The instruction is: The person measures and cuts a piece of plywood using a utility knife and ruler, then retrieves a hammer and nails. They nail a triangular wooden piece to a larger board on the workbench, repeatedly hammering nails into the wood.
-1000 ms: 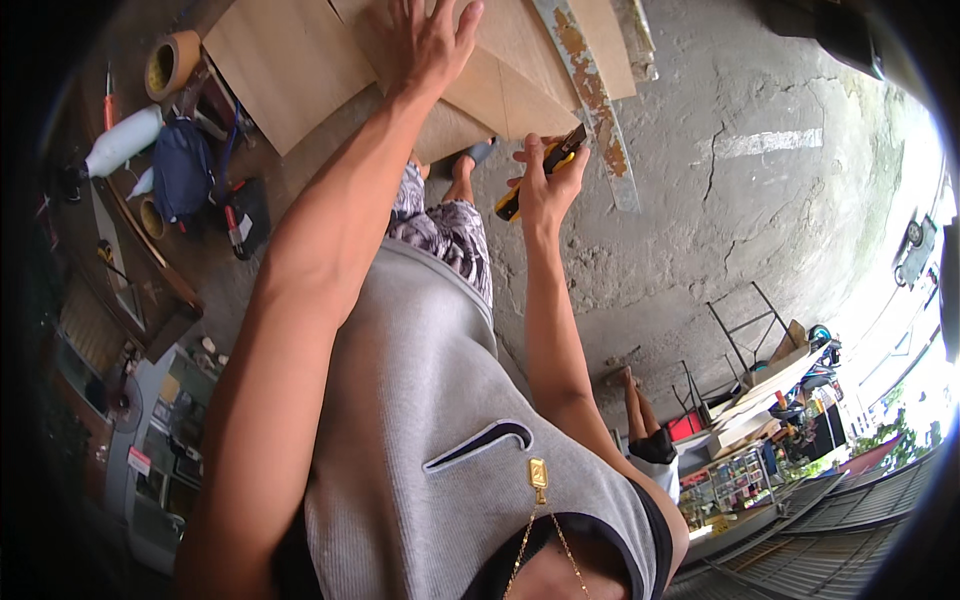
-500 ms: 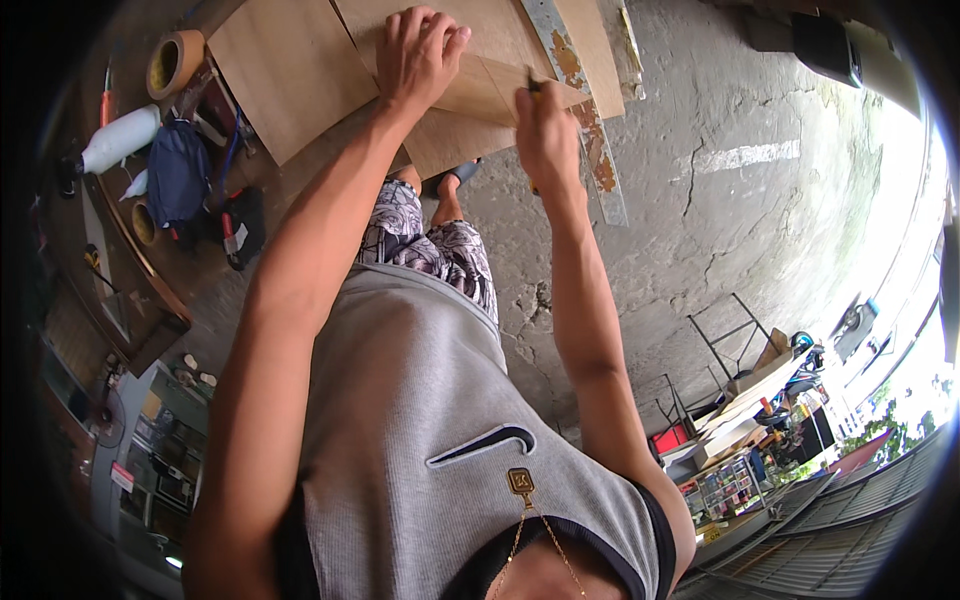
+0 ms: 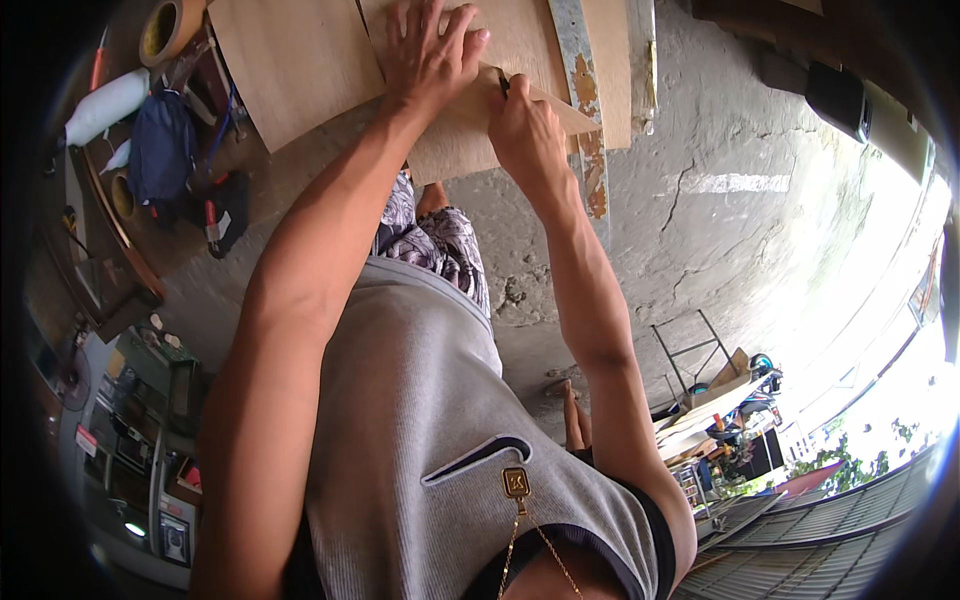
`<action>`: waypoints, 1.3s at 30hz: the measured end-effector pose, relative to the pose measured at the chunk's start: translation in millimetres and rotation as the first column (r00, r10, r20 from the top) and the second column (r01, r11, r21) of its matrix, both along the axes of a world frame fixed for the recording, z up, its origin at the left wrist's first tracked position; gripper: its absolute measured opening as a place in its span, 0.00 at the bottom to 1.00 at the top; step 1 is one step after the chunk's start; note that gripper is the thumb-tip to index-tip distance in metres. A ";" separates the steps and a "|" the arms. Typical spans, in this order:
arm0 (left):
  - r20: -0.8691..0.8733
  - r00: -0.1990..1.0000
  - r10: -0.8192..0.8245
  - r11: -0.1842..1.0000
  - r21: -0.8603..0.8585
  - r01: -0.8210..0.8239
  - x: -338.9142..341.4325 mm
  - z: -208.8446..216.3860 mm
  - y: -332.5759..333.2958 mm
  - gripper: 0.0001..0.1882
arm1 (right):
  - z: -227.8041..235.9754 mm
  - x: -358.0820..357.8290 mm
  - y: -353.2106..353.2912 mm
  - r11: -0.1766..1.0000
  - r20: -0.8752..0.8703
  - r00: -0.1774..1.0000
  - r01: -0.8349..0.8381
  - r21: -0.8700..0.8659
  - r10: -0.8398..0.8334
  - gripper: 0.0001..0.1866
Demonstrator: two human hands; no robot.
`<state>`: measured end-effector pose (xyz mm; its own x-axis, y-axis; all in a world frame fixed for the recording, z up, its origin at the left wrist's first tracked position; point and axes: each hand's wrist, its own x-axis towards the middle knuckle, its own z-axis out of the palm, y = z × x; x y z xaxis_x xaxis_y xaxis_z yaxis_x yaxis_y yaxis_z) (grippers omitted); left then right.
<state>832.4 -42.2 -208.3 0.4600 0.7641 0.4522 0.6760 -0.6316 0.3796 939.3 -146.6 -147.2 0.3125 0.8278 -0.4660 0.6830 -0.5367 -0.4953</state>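
My left hand point(image 3: 430, 55) lies with fingers spread on a thin plywood sheet point(image 3: 490, 30), pressing it from above. My right hand point(image 3: 527, 130) is closed around a slim utility knife point(image 3: 504, 84); only a dark bit of it shows by the thumb, the rest hidden in the fist. This hand rests over a narrow pointed plywood piece point(image 3: 562, 112), beside the other hand. Just right of it, a long metal straightedge point(image 3: 584, 85) with flaking, rusty patches lies across the wood. Another plywood panel point(image 3: 290, 70) sits to the left.
At left are a roll of brown tape point(image 3: 172, 30), a white bottle point(image 3: 108, 108), a dark blue pouch point(image 3: 163, 150) and a red-handled tool point(image 3: 211, 220). Cracked concrete floor point(image 3: 640, 235) spreads to the right. A metal frame point(image 3: 695, 350) stands farther off. Someone's bare legs point(image 3: 573, 415) show behind my right arm.
My right hand has moved left along the wood, closer to my left hand, and its wrist has turned. My left hand's fingers are spread wider. The whole view has shifted slightly.
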 end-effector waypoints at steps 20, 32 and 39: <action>-0.213 0.962 0.174 0.973 -0.116 -0.201 8.9 3.5 -12.8 0.17 | 7.7 5.4 -3.4 0.984 -0.003 0.993 -0.121 -0.132 0.122 0.10; -0.185 0.967 0.176 0.973 -0.117 -0.199 11.7 -2.6 -11.0 0.17 | 13.9 2.6 -29.7 0.979 -0.110 0.993 -0.063 -0.193 0.043 0.10; -0.218 0.967 0.135 0.978 -0.130 -0.166 10.1 -1.5 -11.5 0.18 | 13.4 -2.7 -71.8 0.946 -0.144 0.989 -0.016 -0.324 -0.032 0.13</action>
